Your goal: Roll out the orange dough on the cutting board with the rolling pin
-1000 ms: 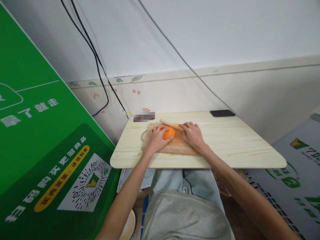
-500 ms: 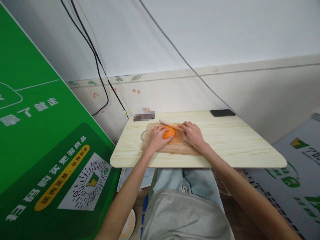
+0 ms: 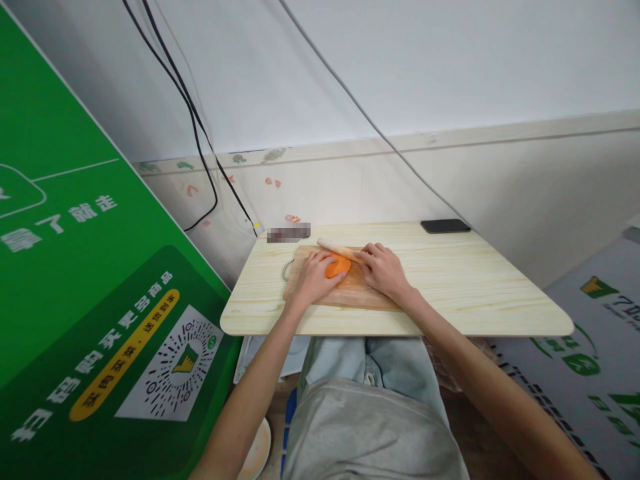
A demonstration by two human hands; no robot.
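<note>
A flat orange piece of dough (image 3: 339, 266) lies on a wooden cutting board (image 3: 350, 296). My left hand (image 3: 314, 277) grips its left edge, with the thumb along the near side and the fingers curled over the far side. A pale wooden rolling pin (image 3: 331, 246) lies slantwise across the far edge of the dough. My right hand (image 3: 385, 268) is closed around the near right end of the pin, low over the board. The fingers hide that end.
The board rests on a light wood-grain table (image 3: 480, 293). A black phone (image 3: 445, 226) lies at the back right, and a blurred-out item (image 3: 289, 233) at the back left. A green panel (image 3: 60, 220) stands at the left. Cables (image 3: 193, 113) hang along the wall.
The rolling pin and my right hand have shifted very slightly to the left. My left hand stays in place on the dough.
</note>
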